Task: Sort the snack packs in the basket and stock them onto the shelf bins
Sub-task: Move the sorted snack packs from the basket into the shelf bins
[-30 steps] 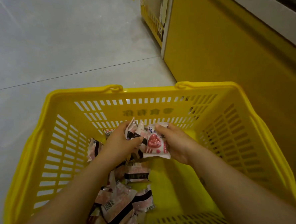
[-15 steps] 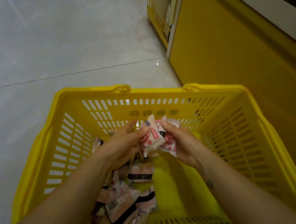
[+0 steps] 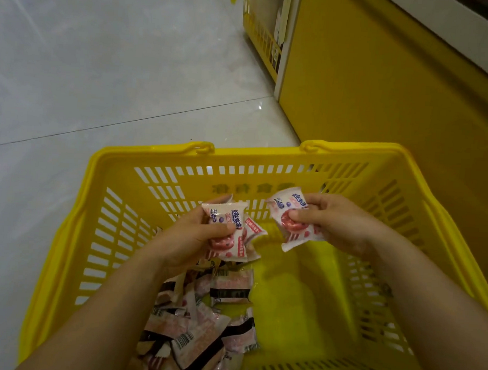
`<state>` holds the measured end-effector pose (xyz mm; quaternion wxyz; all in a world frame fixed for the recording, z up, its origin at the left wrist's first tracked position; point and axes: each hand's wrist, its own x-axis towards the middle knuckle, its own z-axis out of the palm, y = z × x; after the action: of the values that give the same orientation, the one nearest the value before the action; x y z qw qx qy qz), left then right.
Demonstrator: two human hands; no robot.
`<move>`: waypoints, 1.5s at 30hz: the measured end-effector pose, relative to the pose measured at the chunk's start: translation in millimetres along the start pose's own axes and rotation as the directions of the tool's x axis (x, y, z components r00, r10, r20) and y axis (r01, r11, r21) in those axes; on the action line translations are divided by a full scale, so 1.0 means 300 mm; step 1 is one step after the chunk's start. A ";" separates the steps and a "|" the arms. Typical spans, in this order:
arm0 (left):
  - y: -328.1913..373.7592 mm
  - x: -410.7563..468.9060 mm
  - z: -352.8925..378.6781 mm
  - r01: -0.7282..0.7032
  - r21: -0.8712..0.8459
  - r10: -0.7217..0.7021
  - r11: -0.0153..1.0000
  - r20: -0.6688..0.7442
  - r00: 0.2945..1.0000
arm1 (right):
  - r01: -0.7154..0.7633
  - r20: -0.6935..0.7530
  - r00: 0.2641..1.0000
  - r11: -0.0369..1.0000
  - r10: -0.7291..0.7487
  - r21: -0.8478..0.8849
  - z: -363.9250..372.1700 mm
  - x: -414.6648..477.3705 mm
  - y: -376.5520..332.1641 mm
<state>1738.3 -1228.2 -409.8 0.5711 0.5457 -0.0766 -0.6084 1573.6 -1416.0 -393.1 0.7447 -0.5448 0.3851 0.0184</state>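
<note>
A yellow slotted shopping basket point(image 3: 71, 231) stands on the floor below me. My left hand point(image 3: 188, 238) is shut on a small bunch of white-and-pink snack packs point(image 3: 228, 241), held above the basket's left half. My right hand point(image 3: 337, 222) pinches one more white-and-pink snack pack point(image 3: 289, 213) a little to the right, apart from the bunch. Several pink packs with black bands point(image 3: 200, 325) lie heaped on the basket floor under my left forearm.
A yellow cabinet panel point(image 3: 385, 93) rises right behind the basket on the right. Further back stands a yellow wire rack point(image 3: 263, 40). Grey tiled floor point(image 3: 101, 61) stretches to the left. The basket's right half shows bare yellow bottom.
Both hands rose from the pile. They were together on the packs; now they have parted, the left keeping a bunch and the right carrying one pack to the right.
</note>
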 end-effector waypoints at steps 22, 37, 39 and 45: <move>-0.008 -0.004 0.091 -0.056 -0.092 0.041 0.994 -0.158 0.987 | 0.035 -0.006 0.999 0.957 -0.035 0.289 0.173 0.003 0.046; -0.022 0.000 0.146 -0.058 -0.008 0.058 0.998 0.046 0.997 | -0.094 0.137 0.989 0.924 0.046 0.371 0.224 -0.011 0.044; -0.015 -0.015 0.132 -0.039 0.159 0.028 0.987 0.075 0.997 | -0.122 0.182 0.981 0.944 0.068 0.305 0.200 -0.015 0.046; -0.012 0.009 -0.064 0.135 0.816 0.199 0.562 -0.292 0.936 | -0.048 -0.281 0.959 0.996 0.026 -0.072 0.066 0.029 0.089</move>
<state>1751.1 -1218.9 -421.4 0.2640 0.8466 -0.2589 -0.3828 1578.6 -1392.2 -417.5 0.6605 -0.5632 0.4956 -0.0301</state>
